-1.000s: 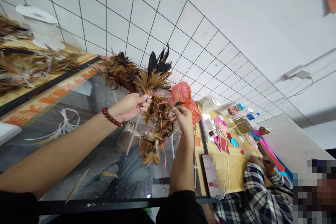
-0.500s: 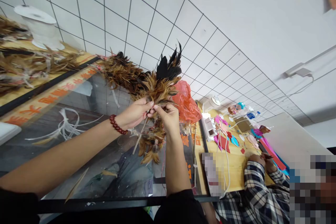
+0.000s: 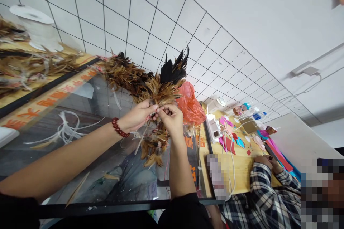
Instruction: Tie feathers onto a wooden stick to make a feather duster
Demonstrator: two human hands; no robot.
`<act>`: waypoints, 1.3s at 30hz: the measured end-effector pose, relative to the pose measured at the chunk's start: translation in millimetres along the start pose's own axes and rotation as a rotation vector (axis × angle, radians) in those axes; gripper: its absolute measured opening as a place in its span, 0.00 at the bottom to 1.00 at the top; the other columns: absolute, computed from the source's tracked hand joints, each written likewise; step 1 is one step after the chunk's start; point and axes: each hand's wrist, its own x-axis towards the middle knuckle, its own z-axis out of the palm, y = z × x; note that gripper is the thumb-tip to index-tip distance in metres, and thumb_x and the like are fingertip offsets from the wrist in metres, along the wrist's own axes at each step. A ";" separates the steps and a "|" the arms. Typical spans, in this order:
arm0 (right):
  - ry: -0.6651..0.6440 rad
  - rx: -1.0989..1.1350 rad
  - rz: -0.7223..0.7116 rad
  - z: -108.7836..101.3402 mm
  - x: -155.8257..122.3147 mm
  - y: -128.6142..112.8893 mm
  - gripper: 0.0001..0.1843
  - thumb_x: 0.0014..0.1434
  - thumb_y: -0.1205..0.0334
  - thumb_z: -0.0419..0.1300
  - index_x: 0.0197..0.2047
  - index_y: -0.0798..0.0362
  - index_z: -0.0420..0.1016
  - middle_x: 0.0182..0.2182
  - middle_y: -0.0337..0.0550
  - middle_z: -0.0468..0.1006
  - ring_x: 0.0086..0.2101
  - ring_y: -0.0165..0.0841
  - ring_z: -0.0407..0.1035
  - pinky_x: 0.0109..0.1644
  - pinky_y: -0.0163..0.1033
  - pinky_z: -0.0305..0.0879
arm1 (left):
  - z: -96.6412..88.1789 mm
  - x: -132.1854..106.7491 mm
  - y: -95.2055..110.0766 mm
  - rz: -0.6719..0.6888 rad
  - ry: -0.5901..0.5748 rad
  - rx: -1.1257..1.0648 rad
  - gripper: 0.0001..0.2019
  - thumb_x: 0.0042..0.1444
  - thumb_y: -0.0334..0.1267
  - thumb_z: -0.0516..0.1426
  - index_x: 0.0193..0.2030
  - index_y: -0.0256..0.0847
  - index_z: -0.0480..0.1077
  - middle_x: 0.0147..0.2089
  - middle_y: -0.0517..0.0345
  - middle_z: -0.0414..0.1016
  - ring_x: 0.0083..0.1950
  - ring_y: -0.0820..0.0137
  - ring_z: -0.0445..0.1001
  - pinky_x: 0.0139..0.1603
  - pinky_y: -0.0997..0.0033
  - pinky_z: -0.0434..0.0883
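A bundle of brown feathers (image 3: 163,91) topped with black feathers (image 3: 174,69) stands up between my hands. My left hand (image 3: 139,115), below a dark red bead bracelet (image 3: 120,127), pinches its base. Close against it, fingertips nearly touching, my right hand (image 3: 170,116) is closed at the same spot; fingers cover whatever thin piece is held there. A long string of brown feathers (image 3: 123,73) runs off to the upper left behind the bundle. Under my hands hang more tied feathers (image 3: 154,150).
White strips (image 3: 66,128) and a loose feather (image 3: 77,189) lie on the glass tabletop (image 3: 107,161). A white spool (image 3: 34,28) stands at upper left. Behind my right hand sits a red plastic bag (image 3: 190,103). Rightward are a power strip (image 3: 214,128) and a person's plaid sleeves (image 3: 260,182).
My right fingers have curled in closer at the bundle's base. My left hand keeps its pinch. The view has shifted slightly, and the other person's hands have drawn together.
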 end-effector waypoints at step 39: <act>-0.064 0.155 -0.095 -10.1 5.6 14.2 0.22 0.53 0.55 0.65 0.51 0.52 0.72 0.40 0.44 0.75 0.38 0.33 0.69 0.43 0.38 0.67 | -1.6 -4.5 22.1 -0.144 -0.039 -0.126 0.12 0.52 0.31 0.65 0.28 0.34 0.64 0.29 0.58 0.65 0.24 0.82 0.58 0.20 0.85 0.58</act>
